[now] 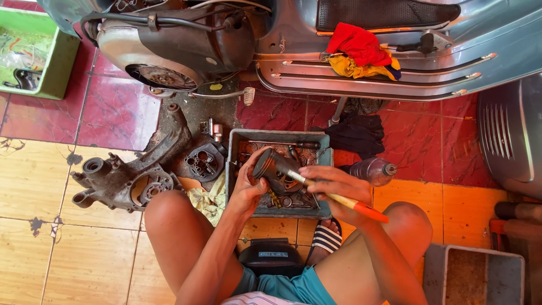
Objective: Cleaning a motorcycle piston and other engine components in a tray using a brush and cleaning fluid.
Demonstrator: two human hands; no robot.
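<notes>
A dark engine casing (127, 178) is seen on the floor at the left. Over a grey parts tray (232, 169), a dark cylindrical part (270, 165) is grasped by the left hand (248, 189). An orange-handled screwdriver (353, 206) is clenched in the right hand (333, 186), its tip touching that part.

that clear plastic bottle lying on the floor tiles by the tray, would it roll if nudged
Probably. The plastic bottle lies on its side on smooth tiles, so a nudge could roll it. It looks light and slightly squashy. Its cap seems on, so little should spill.
</notes>
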